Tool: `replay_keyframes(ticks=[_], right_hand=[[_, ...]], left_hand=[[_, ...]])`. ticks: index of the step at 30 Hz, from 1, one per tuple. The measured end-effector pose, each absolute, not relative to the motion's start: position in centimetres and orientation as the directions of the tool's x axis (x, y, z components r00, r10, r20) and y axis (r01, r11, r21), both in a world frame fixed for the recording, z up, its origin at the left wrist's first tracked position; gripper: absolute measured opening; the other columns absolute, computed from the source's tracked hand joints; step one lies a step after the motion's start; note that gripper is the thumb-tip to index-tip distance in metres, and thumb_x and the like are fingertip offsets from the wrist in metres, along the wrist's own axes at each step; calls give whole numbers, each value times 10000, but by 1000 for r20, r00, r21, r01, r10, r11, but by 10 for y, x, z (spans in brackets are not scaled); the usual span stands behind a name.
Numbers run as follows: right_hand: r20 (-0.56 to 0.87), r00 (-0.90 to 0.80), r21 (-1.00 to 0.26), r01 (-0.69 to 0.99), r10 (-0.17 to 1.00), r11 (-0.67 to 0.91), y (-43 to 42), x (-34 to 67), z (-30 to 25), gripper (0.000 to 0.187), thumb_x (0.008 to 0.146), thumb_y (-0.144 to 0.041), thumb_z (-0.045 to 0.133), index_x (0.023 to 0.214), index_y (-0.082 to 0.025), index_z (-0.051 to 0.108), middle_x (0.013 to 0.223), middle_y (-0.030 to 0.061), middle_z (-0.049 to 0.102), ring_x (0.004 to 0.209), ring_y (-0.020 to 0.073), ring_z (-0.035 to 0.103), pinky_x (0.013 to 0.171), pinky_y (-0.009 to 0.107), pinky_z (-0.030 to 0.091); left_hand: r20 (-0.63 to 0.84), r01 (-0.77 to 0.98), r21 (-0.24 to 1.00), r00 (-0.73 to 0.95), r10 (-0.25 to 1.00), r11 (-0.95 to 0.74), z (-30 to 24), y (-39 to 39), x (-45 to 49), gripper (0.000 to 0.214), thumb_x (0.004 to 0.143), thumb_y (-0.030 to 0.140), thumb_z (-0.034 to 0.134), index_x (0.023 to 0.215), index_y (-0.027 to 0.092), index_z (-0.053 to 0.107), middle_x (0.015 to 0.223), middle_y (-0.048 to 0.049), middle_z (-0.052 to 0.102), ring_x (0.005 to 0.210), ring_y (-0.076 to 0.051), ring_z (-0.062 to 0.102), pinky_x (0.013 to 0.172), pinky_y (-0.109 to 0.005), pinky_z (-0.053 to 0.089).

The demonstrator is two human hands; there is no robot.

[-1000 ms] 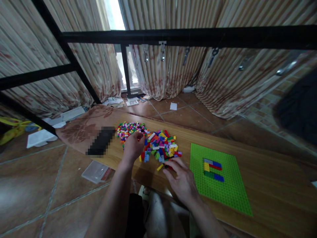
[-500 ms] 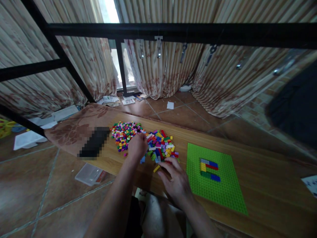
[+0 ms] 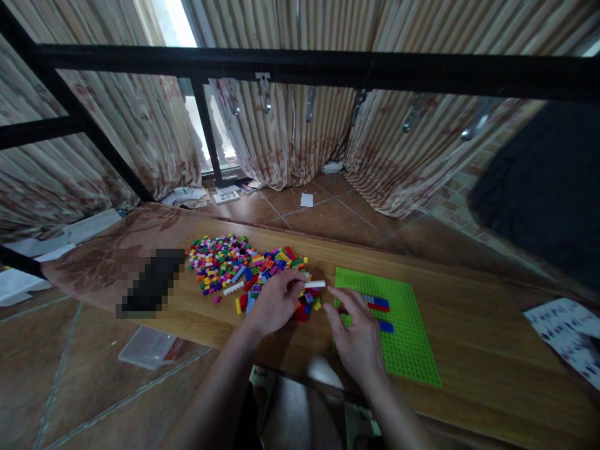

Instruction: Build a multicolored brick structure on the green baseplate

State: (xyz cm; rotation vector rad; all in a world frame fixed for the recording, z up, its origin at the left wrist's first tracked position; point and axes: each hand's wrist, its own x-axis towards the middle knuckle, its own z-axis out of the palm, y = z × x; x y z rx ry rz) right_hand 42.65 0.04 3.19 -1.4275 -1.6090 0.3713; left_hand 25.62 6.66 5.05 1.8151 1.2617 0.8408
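Between the fingers of my left hand [image 3: 277, 303] is a long white toy brick [image 3: 315, 284], held by its left end above the pile. Just right of the brick's free end is my right hand [image 3: 359, 331], its thumb and fingers apart and holding nothing. Loose colored bricks [image 3: 272, 265] lie under and behind my left hand. The green baseplate [image 3: 410, 356] lies to the right, partly covered by my right hand. On it sit blue and red bricks [image 3: 379, 304] and another blue brick [image 3: 386, 326]; the rest of that group is hidden.
A heap of smaller colored bricks [image 3: 218, 256] spreads over the left of the wooden table [image 3: 473, 331]. Further left is a dark pixelated object [image 3: 152, 281]. A printed sheet [image 3: 567, 337] lies at the right edge. A clear plastic box [image 3: 147, 347] is on the floor below.
My left hand has come up out of the pile with the white brick. My right hand has moved away from the pile toward the baseplate. The view has swung right.
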Motion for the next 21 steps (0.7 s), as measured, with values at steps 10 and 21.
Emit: replay_keyframes(ticks=[10, 21], right_hand=[[316, 106, -803, 560, 943, 206, -4, 479, 32, 215, 918, -338, 549, 1009, -236, 716, 985, 58, 716, 920, 207, 668, 833, 349, 519], [198, 443, -841, 535, 875, -81, -5, 567, 23, 289, 803, -458, 608, 839, -199, 732, 877, 79, 737, 822, 240, 668, 774, 370, 511]], left_hand=[[46, 292, 939, 417, 908, -181, 32, 51, 319, 248, 888, 242, 478, 866, 155, 709, 784, -34, 693, 750, -166, 615, 687, -262, 466], [50, 384, 908, 297, 953, -167, 29, 57, 343, 230, 871, 206, 514, 973, 162, 716, 861, -44, 721, 767, -168, 644, 724, -270, 497]])
